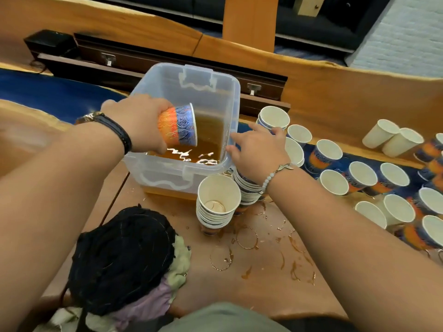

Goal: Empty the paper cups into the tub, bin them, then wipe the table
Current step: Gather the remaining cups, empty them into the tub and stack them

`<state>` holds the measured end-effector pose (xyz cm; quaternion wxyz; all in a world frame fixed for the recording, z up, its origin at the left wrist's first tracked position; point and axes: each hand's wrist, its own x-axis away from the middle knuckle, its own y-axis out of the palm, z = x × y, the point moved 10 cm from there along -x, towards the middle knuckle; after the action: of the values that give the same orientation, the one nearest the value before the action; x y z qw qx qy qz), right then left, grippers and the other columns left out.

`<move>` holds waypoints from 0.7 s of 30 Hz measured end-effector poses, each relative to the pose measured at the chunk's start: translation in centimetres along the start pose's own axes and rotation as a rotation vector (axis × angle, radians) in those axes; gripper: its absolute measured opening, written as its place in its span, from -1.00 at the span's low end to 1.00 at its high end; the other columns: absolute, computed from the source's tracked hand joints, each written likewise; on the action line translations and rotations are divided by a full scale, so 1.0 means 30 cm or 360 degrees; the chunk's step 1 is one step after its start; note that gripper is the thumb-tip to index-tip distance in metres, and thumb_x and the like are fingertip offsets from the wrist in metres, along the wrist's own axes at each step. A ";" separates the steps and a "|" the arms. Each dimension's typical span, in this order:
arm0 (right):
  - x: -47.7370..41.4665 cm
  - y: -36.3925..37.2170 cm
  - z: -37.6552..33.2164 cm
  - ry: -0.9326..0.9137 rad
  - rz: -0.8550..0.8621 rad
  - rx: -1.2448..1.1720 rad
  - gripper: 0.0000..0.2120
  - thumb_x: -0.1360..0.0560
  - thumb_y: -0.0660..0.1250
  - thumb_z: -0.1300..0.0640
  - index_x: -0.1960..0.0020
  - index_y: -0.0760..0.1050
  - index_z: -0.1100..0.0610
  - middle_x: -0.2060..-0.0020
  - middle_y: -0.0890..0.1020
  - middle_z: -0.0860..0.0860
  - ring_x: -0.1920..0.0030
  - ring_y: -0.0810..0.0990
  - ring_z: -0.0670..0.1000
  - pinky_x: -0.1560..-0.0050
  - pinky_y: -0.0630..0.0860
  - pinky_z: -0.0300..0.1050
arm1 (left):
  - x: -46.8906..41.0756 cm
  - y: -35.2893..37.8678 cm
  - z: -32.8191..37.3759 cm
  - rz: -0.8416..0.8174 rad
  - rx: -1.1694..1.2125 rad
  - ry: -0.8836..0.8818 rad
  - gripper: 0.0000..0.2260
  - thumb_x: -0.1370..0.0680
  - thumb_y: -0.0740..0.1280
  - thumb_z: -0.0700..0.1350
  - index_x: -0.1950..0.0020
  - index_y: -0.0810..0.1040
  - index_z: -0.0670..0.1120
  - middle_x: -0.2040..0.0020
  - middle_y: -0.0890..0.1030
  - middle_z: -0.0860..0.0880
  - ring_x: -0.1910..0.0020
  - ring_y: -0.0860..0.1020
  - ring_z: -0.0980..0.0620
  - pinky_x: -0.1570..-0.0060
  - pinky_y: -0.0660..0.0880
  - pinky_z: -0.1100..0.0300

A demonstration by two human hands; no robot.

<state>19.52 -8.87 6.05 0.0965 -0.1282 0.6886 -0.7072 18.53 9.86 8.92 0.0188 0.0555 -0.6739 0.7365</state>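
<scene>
Left hand [141, 121] grips cup [178, 125] tipped sideways over tub [236, 97], which holds brown liquid. Right hand [259, 152] fingers spread, holding nothing, at tub's right rim. Cup stacks [217, 200] just beside tub on stained counter [263, 283]; cloths [124, 259] near left

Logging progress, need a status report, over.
Left hand grips a cup tipped over the tub. Right hand reaches toward cup stacks, holding nothing. Rag pile near tub, not blocking.
</scene>
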 end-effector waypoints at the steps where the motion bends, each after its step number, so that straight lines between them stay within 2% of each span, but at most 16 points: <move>1: 0.001 -0.004 0.001 -0.0006 0.0017 0.0015 -0.64 -0.63 0.04 -0.11 -0.31 0.45 -0.03 -0.26 0.54 -0.06 -0.48 0.18 0.03 -0.38 0.04 0.24 | -0.001 0.007 -0.004 -0.0073 -0.0156 -0.0006 -0.36 -0.32 0.52 0.05 -0.33 0.33 0.17 -0.04 0.48 0.03 0.02 0.43 -0.04 -0.06 0.31 -0.03; 6: -0.003 -0.008 -0.008 -0.0036 0.0040 0.0077 -0.63 -0.63 0.02 -0.10 -0.30 0.45 -0.01 -0.21 0.57 -0.05 -0.46 0.21 0.03 -0.39 0.03 0.23 | -0.010 0.010 -0.001 -0.0256 -0.0496 -0.0028 -0.36 -0.33 0.51 0.07 -0.34 0.32 0.19 -0.02 0.48 0.05 0.00 0.44 -0.03 -0.05 0.29 -0.02; 11: -0.001 -0.008 -0.016 -0.0057 0.0075 0.0108 -0.64 -0.63 0.02 -0.09 -0.26 0.47 0.01 -0.20 0.57 -0.06 -0.44 0.25 0.03 -0.38 0.04 0.23 | -0.006 -0.011 0.035 -0.0335 -0.0653 -0.0038 -0.41 -0.37 0.50 0.04 -0.34 0.35 0.13 0.01 0.49 0.04 0.05 0.40 0.00 0.05 0.27 0.03; 14: 0.000 -0.010 -0.016 -0.0071 0.0100 0.0098 -0.65 -0.63 0.02 -0.09 -0.23 0.48 0.01 -0.19 0.58 -0.06 -0.42 0.27 0.03 -0.38 0.05 0.23 | -0.006 -0.016 0.048 -0.0310 -0.0620 -0.0057 -0.40 -0.37 0.50 0.07 -0.35 0.35 0.11 -0.02 0.50 0.02 0.03 0.43 -0.01 0.05 0.30 0.02; 17: -0.004 -0.016 -0.015 -0.0079 0.0109 0.0128 -0.66 -0.62 0.04 -0.10 -0.18 0.50 0.00 -0.16 0.58 -0.07 -0.38 0.31 0.04 -0.35 0.08 0.23 | -0.011 -0.028 0.065 -0.0130 -0.0356 -0.0024 -0.32 -0.32 0.53 0.15 -0.37 0.32 0.13 -0.02 0.50 0.02 0.01 0.44 -0.03 -0.04 0.35 -0.02; 19: -0.007 -0.030 -0.008 -0.0079 0.0133 0.0079 -0.65 -0.62 0.04 -0.12 -0.16 0.52 -0.03 -0.15 0.57 -0.09 -0.33 0.34 0.03 -0.31 0.13 0.22 | -0.013 -0.020 0.082 0.0010 0.0096 0.0037 -0.28 -0.30 0.55 0.15 -0.38 0.32 0.11 -0.04 0.50 0.03 0.01 0.46 -0.02 -0.04 0.44 0.01; 21: 0.004 -0.074 0.006 -0.0054 0.0246 -0.0311 -0.64 -0.62 0.02 -0.09 -0.10 0.57 -0.03 -0.08 0.60 -0.08 -0.22 0.42 0.03 -0.23 0.23 0.16 | -0.005 0.004 0.103 0.0107 0.0613 0.0094 -0.27 -0.28 0.56 0.13 -0.38 0.32 0.09 -0.11 0.51 0.02 -0.02 0.50 0.00 -0.02 0.52 0.01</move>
<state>19.54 -9.02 8.27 0.1493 -0.0955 0.7604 -0.6248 18.83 6.77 9.05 0.0032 0.0139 -0.5210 0.8534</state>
